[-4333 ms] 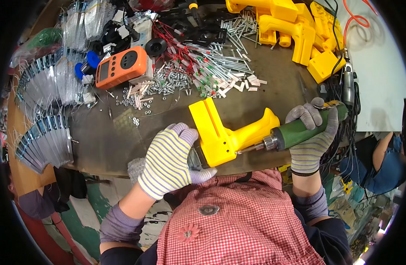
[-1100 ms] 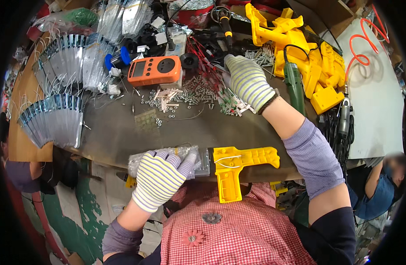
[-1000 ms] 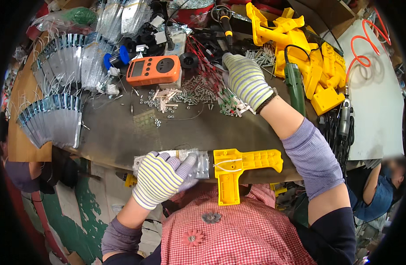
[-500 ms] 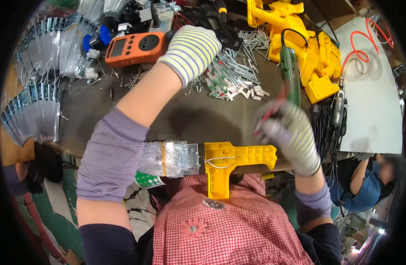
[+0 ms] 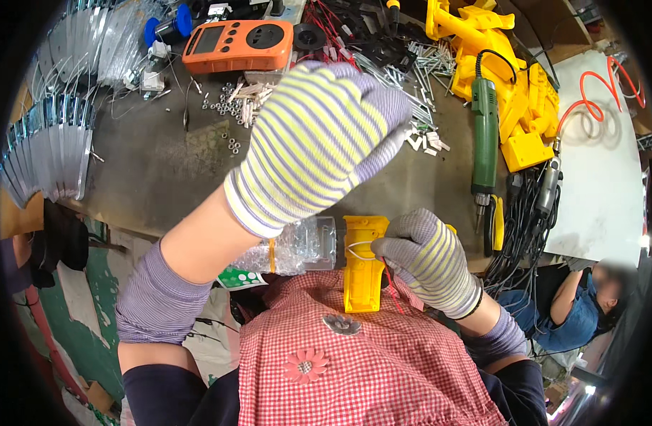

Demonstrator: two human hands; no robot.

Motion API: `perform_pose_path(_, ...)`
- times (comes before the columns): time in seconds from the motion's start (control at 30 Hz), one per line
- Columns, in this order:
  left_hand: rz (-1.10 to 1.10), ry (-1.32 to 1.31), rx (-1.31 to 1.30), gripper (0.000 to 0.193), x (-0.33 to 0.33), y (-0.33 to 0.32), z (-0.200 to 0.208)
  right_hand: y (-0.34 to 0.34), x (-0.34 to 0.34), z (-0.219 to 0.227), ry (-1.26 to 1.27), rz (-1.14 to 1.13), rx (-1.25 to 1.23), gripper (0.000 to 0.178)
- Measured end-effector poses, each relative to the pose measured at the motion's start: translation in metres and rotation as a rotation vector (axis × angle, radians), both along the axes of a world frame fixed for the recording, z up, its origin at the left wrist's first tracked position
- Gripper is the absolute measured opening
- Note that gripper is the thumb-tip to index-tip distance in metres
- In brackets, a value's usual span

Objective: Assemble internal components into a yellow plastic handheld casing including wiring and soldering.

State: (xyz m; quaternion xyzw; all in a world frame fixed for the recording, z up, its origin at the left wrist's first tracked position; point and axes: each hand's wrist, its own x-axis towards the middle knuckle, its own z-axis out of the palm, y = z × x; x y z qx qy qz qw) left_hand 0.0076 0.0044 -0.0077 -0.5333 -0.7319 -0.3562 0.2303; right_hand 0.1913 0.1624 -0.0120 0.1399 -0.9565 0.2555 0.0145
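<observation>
My left hand [image 5: 315, 138], in a striped glove, is raised over the middle of the bench with its fingers curled closed. Whatever they grip is hidden. My right hand [image 5: 436, 263], gloved alike, pinches a red wire [image 5: 392, 284] beside a yellow plastic housing half [image 5: 363, 287] at the bench's front edge. The wire's tail hangs over the apron. A looped white wire [image 5: 355, 250] lies across the housing and reaches my right fingertips. The housing's right arm is mostly covered by that hand. Left of it lies a banded stack of clear plastic-wrapped pieces [image 5: 290, 252].
An orange multimeter [image 5: 239, 46] lies at the back, near scattered nuts [image 5: 230, 106] and long screws [image 5: 429, 67]. A green electric screwdriver [image 5: 485, 135], yellow housings [image 5: 528, 106] and black cables [image 5: 521, 234] are on the right. Grey sheets [image 5: 52, 153] fan out at left. Another person [image 5: 571, 309] sits far right.
My left hand has come nearer from the screw pile. My right hand has moved down and left to the yellow housing with the red wire. The green screwdriver now shows fully.
</observation>
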Motion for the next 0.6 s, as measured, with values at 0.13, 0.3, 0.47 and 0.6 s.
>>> perform_pose_path(0.13,0.007,-0.065,-0.042,0.025,0.01,-0.004,-0.023,-0.006,-0.001,0.006,-0.04,-0.046,0.053,0.014)
perform_pose_path(0.3,-0.021,-0.127,-0.132,0.026,0.011,0.001,-0.048,-0.003,-0.005,0.008,-0.117,-0.059,0.034,0.012)
perform_pose_path(0.47,0.002,-0.112,-0.232,0.037,0.012,0.001,-0.049,-0.008,-0.012,0.01,-0.155,-0.07,0.131,0.015)
perform_pose_path(0.6,-0.052,-0.229,-0.175,0.042,0.011,0.003,-0.051,-0.002,-0.009,0.011,-0.12,-0.003,0.126,0.021)
